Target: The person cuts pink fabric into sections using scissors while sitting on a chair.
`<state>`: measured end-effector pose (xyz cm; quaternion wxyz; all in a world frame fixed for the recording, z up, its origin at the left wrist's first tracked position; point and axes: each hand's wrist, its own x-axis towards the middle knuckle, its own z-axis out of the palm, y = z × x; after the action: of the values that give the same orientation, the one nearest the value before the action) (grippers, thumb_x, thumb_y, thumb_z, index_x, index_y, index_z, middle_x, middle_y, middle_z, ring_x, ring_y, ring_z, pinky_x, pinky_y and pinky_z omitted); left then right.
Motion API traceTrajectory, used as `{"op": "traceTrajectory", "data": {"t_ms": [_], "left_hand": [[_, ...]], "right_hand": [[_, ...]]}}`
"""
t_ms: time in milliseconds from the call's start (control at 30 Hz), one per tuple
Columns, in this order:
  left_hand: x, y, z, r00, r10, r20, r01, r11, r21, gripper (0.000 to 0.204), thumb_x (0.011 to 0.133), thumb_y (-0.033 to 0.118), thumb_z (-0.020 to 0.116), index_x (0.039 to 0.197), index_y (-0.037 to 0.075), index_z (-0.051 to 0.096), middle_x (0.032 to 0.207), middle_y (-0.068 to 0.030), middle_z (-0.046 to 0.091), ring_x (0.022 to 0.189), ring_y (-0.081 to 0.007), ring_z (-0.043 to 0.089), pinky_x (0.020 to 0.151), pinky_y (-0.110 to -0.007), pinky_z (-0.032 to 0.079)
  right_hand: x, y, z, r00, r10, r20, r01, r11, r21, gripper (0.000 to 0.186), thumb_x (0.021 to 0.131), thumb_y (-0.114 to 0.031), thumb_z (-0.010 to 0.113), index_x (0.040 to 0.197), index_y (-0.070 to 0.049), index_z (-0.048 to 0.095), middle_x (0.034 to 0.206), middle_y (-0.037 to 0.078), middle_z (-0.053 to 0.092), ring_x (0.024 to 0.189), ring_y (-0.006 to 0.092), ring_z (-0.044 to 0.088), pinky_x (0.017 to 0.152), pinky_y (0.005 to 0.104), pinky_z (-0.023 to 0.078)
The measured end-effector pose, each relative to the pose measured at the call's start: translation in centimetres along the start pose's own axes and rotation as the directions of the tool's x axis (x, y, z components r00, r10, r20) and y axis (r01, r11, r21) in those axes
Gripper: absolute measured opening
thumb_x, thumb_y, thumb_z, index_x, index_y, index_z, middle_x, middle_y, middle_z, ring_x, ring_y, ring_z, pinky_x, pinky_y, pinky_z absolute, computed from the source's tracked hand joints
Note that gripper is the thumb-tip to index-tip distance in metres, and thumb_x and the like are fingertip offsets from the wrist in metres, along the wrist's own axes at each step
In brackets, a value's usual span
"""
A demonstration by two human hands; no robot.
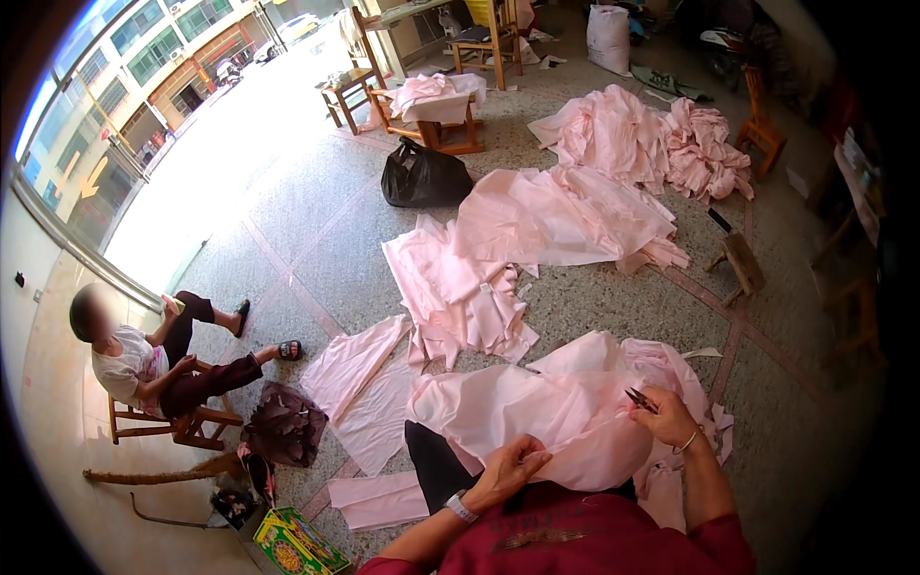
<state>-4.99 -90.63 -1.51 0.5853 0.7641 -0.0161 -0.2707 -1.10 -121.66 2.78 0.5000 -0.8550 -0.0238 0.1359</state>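
Pale pink fabric (565, 407) lies spread over my lap and hangs down at the right. My left hand (515, 467), with a watch on its wrist, is closed in a pinch on the near edge of this fabric. In my right hand (669, 422) I grip small dark thread snips (641, 401), blades pointing up and left above the cloth. A bracelet circles my right wrist. Just left of my lap, a flat pink fabric piece (359, 388) lies on the floor, and a folded pink strip (379, 500) lies nearer to me.
Pink fabric heaps (613, 139) cover the floor ahead, beside a black plastic bag (426, 174). A small wooden stool (743, 264) stands at the right. At the left a person (144, 369) sits on a wooden chair, near a broom (172, 472) and a colourful box (299, 543).
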Motion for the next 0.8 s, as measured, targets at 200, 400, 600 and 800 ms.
{"op": "traceTrajectory", "data": {"t_ms": [200, 400, 600, 800], "left_hand": [[-0.3, 1.2, -0.7, 0.993, 0.121, 0.004, -0.12, 0.982, 0.148, 0.025, 0.092, 0.024, 0.065, 0.097, 0.0, 0.066, 0.086, -0.0083, 0.062, 0.082, -0.0155, 0.059, 0.074, -0.03, 0.047], [-0.5, 1.7, -1.7, 0.985, 0.17, 0.039, -0.174, 0.971, 0.164, 0.026, 0.093, 0.025, 0.064, 0.1, 0.0, 0.066, 0.091, -0.0096, 0.064, 0.088, -0.0173, 0.06, 0.081, -0.03, 0.047], [-1.1, 3.2, -1.7, 0.996, 0.024, 0.091, -0.039, 0.986, 0.164, 0.023, 0.091, 0.022, 0.066, 0.096, -0.001, 0.063, 0.083, -0.008, 0.062, 0.078, -0.0144, 0.056, 0.071, -0.028, 0.045], [-1.1, 1.6, -1.7, 0.911, 0.411, -0.002, -0.394, 0.875, 0.28, 0.018, 0.092, 0.019, 0.064, 0.093, 0.001, 0.062, 0.082, -0.0057, 0.065, 0.08, -0.0134, 0.061, 0.073, -0.029, 0.048]], "right_hand": [[-0.4, 0.6, 0.0, 0.995, -0.101, -0.011, 0.1, 0.994, -0.046, 0.015, 0.081, -0.011, 0.071, 0.085, 0.002, 0.063, 0.077, 0.01, 0.058, 0.07, 0.0192, 0.056, 0.067, 0.0315, 0.045], [-0.9, 1.4, 0.2, 0.99, -0.139, -0.006, 0.138, 0.988, -0.066, 0.012, 0.084, -0.009, 0.069, 0.089, 0.001, 0.064, 0.083, 0.01, 0.062, 0.076, 0.0195, 0.06, 0.072, 0.0311, 0.047], [-1.3, 1.6, 0.4, 0.975, -0.221, -0.033, 0.217, 0.972, -0.094, 0.015, 0.085, -0.011, 0.068, 0.092, 0.001, 0.063, 0.085, 0.014, 0.062, 0.079, 0.026, 0.061, 0.073, 0.0349, 0.048], [-1.4, 1.4, 0.2, 0.982, -0.186, 0.025, 0.188, 0.977, -0.096, 0.016, 0.087, -0.012, 0.066, 0.095, 0.001, 0.062, 0.087, 0.014, 0.062, 0.08, 0.0281, 0.061, 0.073, 0.0367, 0.048]]}}
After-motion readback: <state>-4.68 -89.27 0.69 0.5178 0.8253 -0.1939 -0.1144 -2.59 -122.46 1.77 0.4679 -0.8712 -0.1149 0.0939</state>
